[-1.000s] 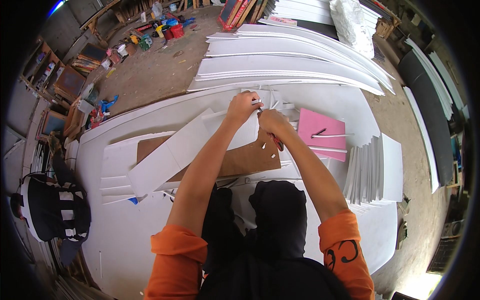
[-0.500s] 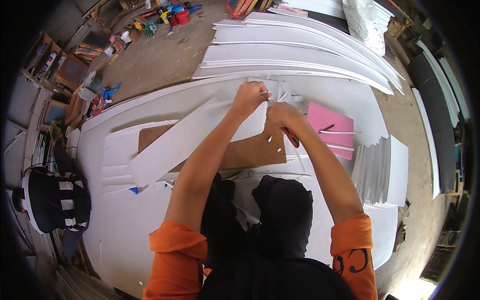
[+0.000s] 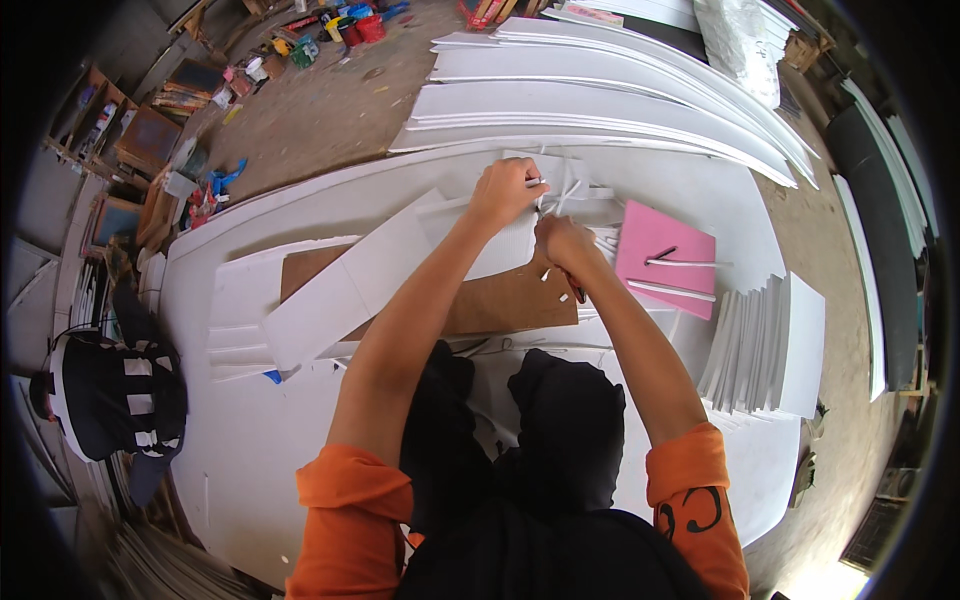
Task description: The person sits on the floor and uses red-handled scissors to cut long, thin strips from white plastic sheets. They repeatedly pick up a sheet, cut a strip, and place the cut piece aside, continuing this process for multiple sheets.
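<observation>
- Left hand (image 3: 508,192): raised above the far edge of the brown board; fingers closed, thumb and forefinger pinching a thin white strip (image 3: 538,183).
- Right hand (image 3: 565,245): just beside and nearer the body; fingers wrapped around a hand tool (image 3: 579,292), its red and dark handle end protruding below the fist. Whether the tool's blades are apart cannot be told.
- The strip and the tool's front end are close together between the hands; contact cannot be confirmed.
- White ribbed sheet (image 3: 507,255): directly below the hands, lying partly over the brown board (image 3: 505,312).
- Small white offcuts (image 3: 563,298) lie on the board, near the right hand.
- Long white panel (image 3: 325,312): slanted across the board's left part.
- Pink sheet (image 3: 645,228): right of the right hand, bearing white strips and a dark slim object.
- Stack of white sheets (image 3: 742,345): farther right, on the large white surface (image 3: 265,470).
</observation>
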A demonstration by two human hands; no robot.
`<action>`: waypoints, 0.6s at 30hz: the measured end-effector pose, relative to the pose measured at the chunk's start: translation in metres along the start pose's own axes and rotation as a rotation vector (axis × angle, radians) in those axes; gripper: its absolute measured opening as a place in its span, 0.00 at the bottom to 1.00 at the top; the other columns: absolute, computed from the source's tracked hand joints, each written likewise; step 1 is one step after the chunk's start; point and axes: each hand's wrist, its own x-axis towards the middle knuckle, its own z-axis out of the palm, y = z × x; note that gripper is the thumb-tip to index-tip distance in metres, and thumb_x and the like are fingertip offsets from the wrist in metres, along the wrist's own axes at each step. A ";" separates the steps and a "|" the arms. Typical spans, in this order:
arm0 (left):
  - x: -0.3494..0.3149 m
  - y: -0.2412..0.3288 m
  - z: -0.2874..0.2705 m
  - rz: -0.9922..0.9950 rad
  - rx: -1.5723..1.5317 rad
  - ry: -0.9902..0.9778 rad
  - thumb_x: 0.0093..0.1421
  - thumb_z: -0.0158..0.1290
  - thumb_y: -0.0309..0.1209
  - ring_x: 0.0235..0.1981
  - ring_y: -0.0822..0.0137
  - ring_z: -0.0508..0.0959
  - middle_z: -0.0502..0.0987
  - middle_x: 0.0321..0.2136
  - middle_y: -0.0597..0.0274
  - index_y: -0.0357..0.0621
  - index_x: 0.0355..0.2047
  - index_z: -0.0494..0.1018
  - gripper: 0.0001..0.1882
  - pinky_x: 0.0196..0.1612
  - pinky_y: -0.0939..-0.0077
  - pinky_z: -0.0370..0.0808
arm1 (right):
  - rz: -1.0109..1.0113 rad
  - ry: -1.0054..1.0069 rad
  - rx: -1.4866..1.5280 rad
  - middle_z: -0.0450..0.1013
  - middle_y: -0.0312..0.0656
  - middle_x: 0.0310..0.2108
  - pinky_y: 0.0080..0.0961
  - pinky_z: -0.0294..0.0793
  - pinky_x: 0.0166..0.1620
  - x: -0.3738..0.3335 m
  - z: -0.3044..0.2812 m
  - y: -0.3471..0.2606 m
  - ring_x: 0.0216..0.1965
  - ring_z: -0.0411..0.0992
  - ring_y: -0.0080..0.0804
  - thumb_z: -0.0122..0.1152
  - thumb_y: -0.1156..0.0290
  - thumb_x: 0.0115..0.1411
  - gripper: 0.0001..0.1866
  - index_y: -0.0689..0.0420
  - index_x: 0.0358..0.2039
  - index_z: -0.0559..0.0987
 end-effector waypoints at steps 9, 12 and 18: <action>-0.003 0.004 0.004 -0.049 0.215 -0.159 0.41 0.57 0.38 0.29 0.55 0.74 0.74 0.22 0.57 0.50 0.23 0.74 0.10 0.31 0.64 0.69 | -0.097 0.106 -0.083 0.71 0.44 0.39 0.34 0.69 0.39 -0.021 -0.007 0.005 0.41 0.70 0.39 0.47 0.68 0.51 0.14 0.60 0.36 0.73; -0.003 0.002 0.006 -0.070 0.239 -0.132 0.41 0.57 0.38 0.29 0.55 0.73 0.74 0.22 0.56 0.49 0.24 0.74 0.10 0.32 0.64 0.69 | -0.106 0.019 -0.160 0.71 0.44 0.38 0.33 0.69 0.39 -0.028 -0.016 0.002 0.41 0.70 0.38 0.54 0.70 0.48 0.14 0.60 0.36 0.74; 0.000 -0.001 0.006 -0.052 0.189 -0.135 0.40 0.57 0.36 0.29 0.54 0.73 0.74 0.23 0.56 0.47 0.23 0.75 0.09 0.32 0.63 0.69 | -0.037 -0.192 -0.138 0.71 0.43 0.39 0.33 0.69 0.40 -0.025 -0.027 -0.004 0.41 0.70 0.38 0.57 0.74 0.44 0.15 0.59 0.36 0.75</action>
